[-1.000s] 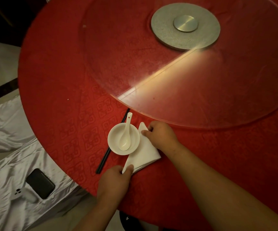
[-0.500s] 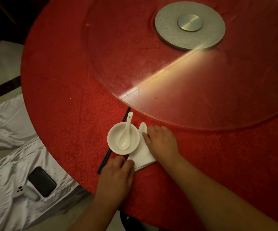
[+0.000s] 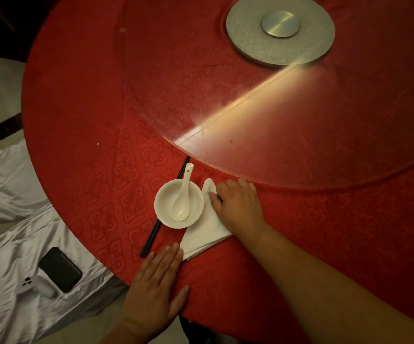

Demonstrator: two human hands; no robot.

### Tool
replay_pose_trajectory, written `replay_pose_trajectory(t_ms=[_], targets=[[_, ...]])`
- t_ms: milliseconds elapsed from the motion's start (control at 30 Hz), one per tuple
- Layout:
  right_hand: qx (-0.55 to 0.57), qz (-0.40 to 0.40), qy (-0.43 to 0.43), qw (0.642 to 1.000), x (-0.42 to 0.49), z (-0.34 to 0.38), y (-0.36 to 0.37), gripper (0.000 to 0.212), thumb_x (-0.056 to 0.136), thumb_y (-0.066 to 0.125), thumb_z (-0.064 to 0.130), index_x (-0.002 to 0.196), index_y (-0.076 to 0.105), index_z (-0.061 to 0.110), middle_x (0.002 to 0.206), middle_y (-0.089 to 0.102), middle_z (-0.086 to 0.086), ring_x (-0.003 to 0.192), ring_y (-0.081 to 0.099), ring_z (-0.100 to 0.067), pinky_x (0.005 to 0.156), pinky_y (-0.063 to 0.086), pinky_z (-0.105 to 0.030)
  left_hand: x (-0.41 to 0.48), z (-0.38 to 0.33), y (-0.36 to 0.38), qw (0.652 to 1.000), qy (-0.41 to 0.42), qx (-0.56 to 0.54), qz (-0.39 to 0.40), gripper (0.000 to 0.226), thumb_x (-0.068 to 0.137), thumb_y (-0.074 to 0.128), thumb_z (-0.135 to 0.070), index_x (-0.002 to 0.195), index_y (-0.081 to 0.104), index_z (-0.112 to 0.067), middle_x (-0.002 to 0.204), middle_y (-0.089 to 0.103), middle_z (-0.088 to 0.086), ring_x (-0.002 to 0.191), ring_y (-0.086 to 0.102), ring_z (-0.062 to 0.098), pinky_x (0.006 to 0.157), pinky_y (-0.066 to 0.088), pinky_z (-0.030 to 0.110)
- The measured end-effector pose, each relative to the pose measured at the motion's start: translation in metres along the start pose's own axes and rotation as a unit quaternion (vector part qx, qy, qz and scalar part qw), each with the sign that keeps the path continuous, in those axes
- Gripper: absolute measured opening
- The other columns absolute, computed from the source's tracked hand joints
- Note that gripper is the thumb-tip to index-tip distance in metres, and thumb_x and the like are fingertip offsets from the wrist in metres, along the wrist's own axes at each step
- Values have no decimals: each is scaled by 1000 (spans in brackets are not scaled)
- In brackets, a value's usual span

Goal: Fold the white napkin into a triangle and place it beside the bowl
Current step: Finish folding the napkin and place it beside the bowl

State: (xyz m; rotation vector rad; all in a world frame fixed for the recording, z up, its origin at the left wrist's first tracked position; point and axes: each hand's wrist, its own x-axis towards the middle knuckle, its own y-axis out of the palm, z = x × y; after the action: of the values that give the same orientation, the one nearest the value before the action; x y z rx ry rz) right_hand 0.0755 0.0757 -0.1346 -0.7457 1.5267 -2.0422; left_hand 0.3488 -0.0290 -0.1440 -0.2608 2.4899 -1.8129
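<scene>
The white napkin (image 3: 204, 232) lies folded in a triangle, touching the bowl (image 3: 166, 207). Both hands press it flat, fingers together. Next, I think: lift the hands away gently.

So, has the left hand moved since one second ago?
Yes. The left hand released the folded white napkin's near corner and now lies flat on the red tablecloth, farther from the round white bowl.
</scene>
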Motion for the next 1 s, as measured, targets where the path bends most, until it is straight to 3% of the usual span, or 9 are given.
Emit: replay_pose_trajectory(t_ms=[267, 367, 567, 767, 1000], targets=[[-4, 29, 13, 999, 3, 4, -2, 34, 95, 47, 46, 84, 65, 19, 82, 64, 0, 84, 56, -26, 76, 41, -41, 0, -2, 0, 1000, -8, -1, -2, 69, 103, 41, -57, 150, 51, -7, 160, 46, 7, 151, 37, 20, 120, 30, 47], [-1, 45, 21, 999, 3, 7, -7, 32, 95, 46, 47, 89, 61, 19, 85, 65, 0, 84, 57, -26, 76, 43, -42, 2, -4, -3, 1000, -17, 1, 6, 69, 97, 53, -55, 148, 55, -8, 159, 46, 5, 148, 41, 20, 119, 32, 47], [-7, 6, 4, 1000, -4, 8, -4, 29, 97, 53, 41, 117, 61, 22, 93, 63, -2, 82, 57, -25, 73, 44, -42, 3, -4, -6, 1000, -20, 1, 14, 73, 89, 63, -53, 148, 56, -10, 159, 47, 4, 147, 42, 19, 119, 31, 45], [-25, -4, -31, 999, -4, 10, -3, 23, 99, 55, 33, 119, 63, 26, 88, 59, -2, 76, 55, -26, 69, 43, -41, 5, -5, -6, 1000, -19, 9, 6, 68, 89, 62, -52, 143, 61, -10, 154, 54, 4, 143, 43, 18, 125, 20, 35], [-52, 82, -39, 994, -8, 15, -22, 47, 90, 65, 25, 137, 58, 25, 95, 62, -5, 81, 59, -27, 69, 49, -41, 22, -12, -28, 998, -23, 39, 31, 56, 87, 59, -52, 123, 76, -11, 130, 72, 5, 114, 70, 24, 101, 45, 38]])
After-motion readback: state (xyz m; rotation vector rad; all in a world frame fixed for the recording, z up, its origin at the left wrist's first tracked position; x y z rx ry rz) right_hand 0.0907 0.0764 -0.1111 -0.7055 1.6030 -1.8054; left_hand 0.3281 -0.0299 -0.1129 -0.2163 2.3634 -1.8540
